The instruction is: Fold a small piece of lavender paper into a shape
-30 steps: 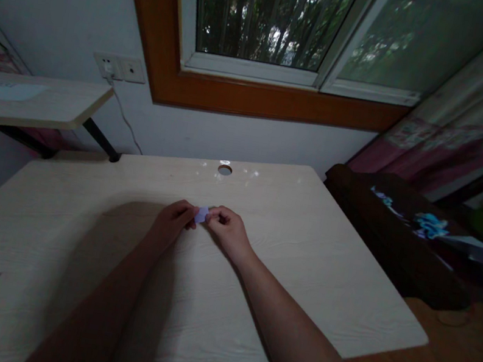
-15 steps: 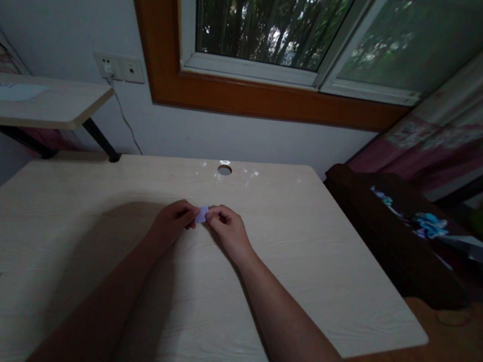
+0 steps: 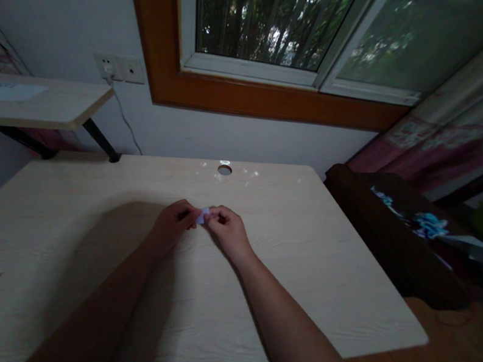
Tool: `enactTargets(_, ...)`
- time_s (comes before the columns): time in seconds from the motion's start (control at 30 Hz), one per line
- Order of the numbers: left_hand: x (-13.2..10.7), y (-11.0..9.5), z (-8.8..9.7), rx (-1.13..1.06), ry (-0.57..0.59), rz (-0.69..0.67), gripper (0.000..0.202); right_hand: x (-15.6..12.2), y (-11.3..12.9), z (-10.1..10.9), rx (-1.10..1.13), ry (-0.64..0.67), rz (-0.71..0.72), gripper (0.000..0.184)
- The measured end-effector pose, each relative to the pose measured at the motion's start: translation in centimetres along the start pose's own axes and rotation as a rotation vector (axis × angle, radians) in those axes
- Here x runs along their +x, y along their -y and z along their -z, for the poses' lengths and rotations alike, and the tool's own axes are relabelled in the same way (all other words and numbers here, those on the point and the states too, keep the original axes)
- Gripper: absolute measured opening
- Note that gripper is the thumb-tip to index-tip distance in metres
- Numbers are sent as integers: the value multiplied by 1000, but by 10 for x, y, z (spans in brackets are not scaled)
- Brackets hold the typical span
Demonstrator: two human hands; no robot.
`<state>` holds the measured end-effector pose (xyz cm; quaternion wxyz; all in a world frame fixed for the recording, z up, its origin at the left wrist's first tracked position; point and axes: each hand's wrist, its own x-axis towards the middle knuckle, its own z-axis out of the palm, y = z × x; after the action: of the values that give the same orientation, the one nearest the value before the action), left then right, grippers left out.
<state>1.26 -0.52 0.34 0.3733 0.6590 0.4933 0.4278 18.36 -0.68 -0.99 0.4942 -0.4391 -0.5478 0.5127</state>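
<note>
Between my two hands is a small pale-purple piece of paper (image 3: 203,216), partly covered by my fingers. My left hand (image 3: 174,219) pinches its left side between thumb and fingers. From the right, my right hand (image 3: 228,226) grips the other side with thumb and forefinger. Both hands are close together, low over the middle of the light wood-grain table (image 3: 301,265). How the paper is folded, if at all, is too small to make out.
A round cable hole (image 3: 225,169) lies near the table's back edge. At the left stands a raised shelf (image 3: 60,101) with a sheet of paper (image 3: 4,91). Behind is a window (image 3: 268,19). To the right, a dark brown bench (image 3: 355,218) holds blue cloth (image 3: 429,225).
My left thumb has shifted slightly to the right, so less of the purple paper shows between my hands. The arms stay almost where they were.
</note>
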Motion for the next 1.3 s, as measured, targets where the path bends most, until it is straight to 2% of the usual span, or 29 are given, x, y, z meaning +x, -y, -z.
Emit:
enactTargets(0.23,2,5,-1,-68,-18,5,17,1,-3,0,-23,-4,3,19)
enactTargets(0.4,2,5,-1,-58,-29,-33,17,1,-4,0,-39,11,5,18)
enactTargets(0.63,-1,-3,0,-55,-82,37,15,0,-6,-1,-84,17,40,15)
enactTargets(0.9,0,-2,3,-105,-157,97,16,1,-5,1,-115,2,19,13)
enactTargets(1.3,-1,0,4,-169,-171,141,18,0,-3,2,-57,-6,22,19)
